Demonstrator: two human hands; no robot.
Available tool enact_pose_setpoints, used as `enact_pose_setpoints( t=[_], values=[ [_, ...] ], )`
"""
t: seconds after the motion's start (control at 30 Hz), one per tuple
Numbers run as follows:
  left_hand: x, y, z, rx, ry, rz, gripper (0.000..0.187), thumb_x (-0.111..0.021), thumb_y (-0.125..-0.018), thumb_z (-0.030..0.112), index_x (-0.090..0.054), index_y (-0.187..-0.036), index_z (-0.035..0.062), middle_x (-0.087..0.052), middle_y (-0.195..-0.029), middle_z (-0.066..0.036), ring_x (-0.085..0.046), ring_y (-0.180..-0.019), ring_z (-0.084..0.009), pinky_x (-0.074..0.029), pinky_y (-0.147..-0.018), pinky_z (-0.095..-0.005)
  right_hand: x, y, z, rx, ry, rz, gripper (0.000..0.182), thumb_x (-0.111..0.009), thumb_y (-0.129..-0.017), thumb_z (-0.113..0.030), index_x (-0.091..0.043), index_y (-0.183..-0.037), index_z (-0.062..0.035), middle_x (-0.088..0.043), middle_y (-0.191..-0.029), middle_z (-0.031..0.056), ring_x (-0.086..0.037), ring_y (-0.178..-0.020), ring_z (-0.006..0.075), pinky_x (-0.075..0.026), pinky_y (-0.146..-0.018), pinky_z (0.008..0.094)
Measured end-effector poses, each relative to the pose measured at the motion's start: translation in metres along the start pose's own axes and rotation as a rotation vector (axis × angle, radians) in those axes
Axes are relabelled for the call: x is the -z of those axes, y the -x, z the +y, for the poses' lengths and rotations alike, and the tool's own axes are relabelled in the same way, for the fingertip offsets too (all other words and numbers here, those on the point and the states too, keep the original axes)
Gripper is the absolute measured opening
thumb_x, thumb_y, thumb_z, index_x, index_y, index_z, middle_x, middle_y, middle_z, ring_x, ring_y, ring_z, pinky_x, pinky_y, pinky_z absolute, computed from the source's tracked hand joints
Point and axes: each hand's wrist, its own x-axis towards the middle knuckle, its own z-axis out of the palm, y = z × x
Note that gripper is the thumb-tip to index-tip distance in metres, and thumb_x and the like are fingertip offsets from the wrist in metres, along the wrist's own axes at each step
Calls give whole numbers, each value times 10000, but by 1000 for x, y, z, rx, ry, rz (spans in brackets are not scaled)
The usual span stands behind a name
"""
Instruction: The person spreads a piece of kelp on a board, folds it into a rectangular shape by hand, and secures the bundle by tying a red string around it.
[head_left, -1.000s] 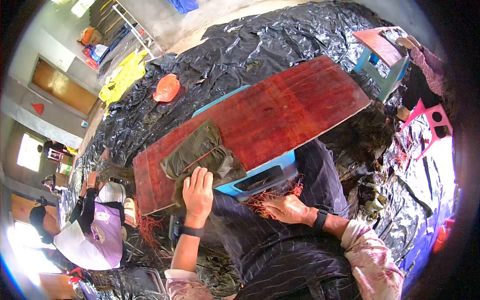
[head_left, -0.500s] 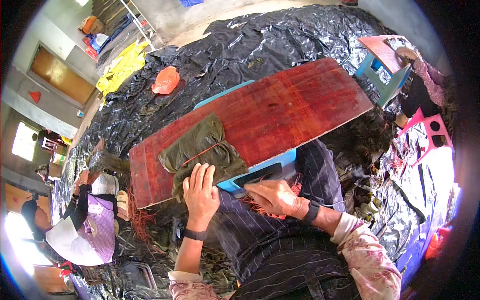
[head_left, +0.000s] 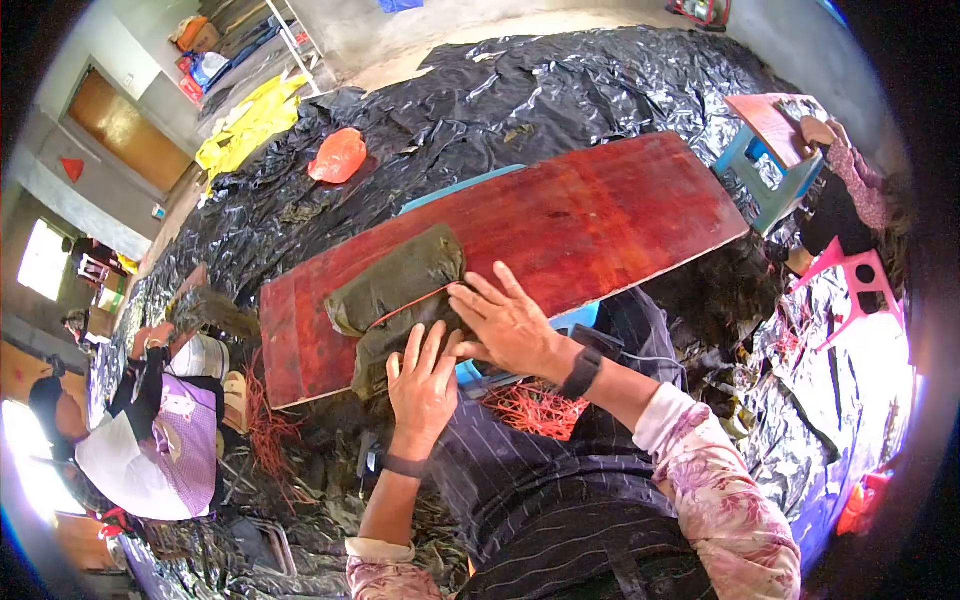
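A folded dark green, leaf-like bundle (head_left: pixel 395 280) lies on the left part of the red board (head_left: pixel 600 215). A thin red string (head_left: pixel 408 307) runs across it. My left hand (head_left: pixel 422 395) rests on the bundle's near flap, fingers stretched out. Over its right end lies my right hand (head_left: pixel 512 325), flat with fingers spread. Neither hand grips anything visible. Blue plastic (head_left: pixel 575 318) shows beneath the board. A heap of red strings (head_left: pixel 535 410) sits by my lap.
Black plastic sheeting (head_left: pixel 560 90) covers the floor, with an orange-red bag (head_left: pixel 338 156) on it. A co-worker (head_left: pixel 160 440) sits at the left, another person's sleeve (head_left: pixel 855 165) shows by a small stool table (head_left: pixel 770 150) at right. A pink stool (head_left: pixel 865 285) lies near there.
My right hand has moved up and left from the strings near my lap onto the bundle, its fingers spreading. My left hand has stayed at the near flap, shifting slightly right.
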Motion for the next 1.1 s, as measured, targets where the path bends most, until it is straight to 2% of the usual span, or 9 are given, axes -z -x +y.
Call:
enact_pose_setpoints(
  t=[0.1,0.2,0.27,0.33,0.47,0.7,0.83,0.97,1.1],
  values=[
    [0,1,2,19,8,-7,470,-655,-785,120,-605,-1250,169,-547,-1345,-20,-468,-1277,-249,-366,-916,-428,13,12,1,-98,35,-54,663,-582,-879,-465,-515,-1332,15,-477,-1414,113,-375,-1372,287,-145,-1172,544],
    [0,0,4,40,55,8,411,-620,-798,110,-613,-1208,133,-547,-1349,-54,-474,-1274,-268,-355,-933,-455,21,7,0,-180,-5,-61,643,-576,-895,-442,-503,-1335,22,-457,-1427,120,-372,-1372,301,-146,-1169,552],
    [-2,2,4,36,58,21,428,-634,-791,113,-610,-1218,132,-549,-1343,-48,-475,-1271,-267,-363,-920,-446,20,-8,-3,-155,-27,-29,622,-566,-907,-422,-492,-1346,13,-445,-1436,131,-353,-1385,308,-148,-1165,559],
    [-4,5,2,34,54,34,447,-649,-784,117,-607,-1229,132,-551,-1338,-43,-475,-1268,-265,-371,-908,-437,16,-26,-9,-30,-80,84,639,-526,-912,-494,-523,-1318,0,-476,-1408,132,-374,-1367,327,-169,-1144,589],
    [-9,13,0,21,50,9,393,-633,-791,107,-627,-1184,90,-537,-1360,-73,-468,-1284,-282,-384,-916,-451,-22,-34,-11,21,-68,-86,706,-414,-938,-570,-471,-1382,-24,-419,-1478,110,-316,-1412,304,-148,-1152,589],
    [2,34,2,53,129,20,437,-635,-834,153,-590,-1266,102,-485,-1423,-126,-443,-1335,-317,-356,-1009,-473,-19,-18,-4,40,-94,-114,734,-409,-935,-585,-389,-1445,-57,-372,-1519,94,-302,-1429,272,-167,-1156,574],
    [28,19,-10,247,62,89,493,-632,-869,258,-544,-1318,76,-479,-1432,-120,-383,-1372,-327,-325,-1034,-479,-17,-20,-6,33,-54,-152,741,-423,-935,-580,-349,-1470,-72,-341,-1540,76,-273,-1443,262,-145,-1165,566],
    [14,37,-23,256,73,-9,498,-618,-895,266,-519,-1345,77,-490,-1423,-112,-432,-1334,-302,-334,-1027,-479,-16,-19,-5,35,-71,-157,744,-430,-934,-574,-334,-1478,-75,-324,-1549,68,-259,-1449,254,-135,-1170,562],
    [32,37,-23,296,83,62,352,-605,-904,206,-600,-1219,49,-587,-1291,-129,-534,-1217,-300,-373,-995,-443,-18,-19,-6,45,-50,-135,739,-433,-933,-572,-346,-1470,-72,-332,-1543,68,-269,-1444,253,-141,-1171,557]
  ],
)
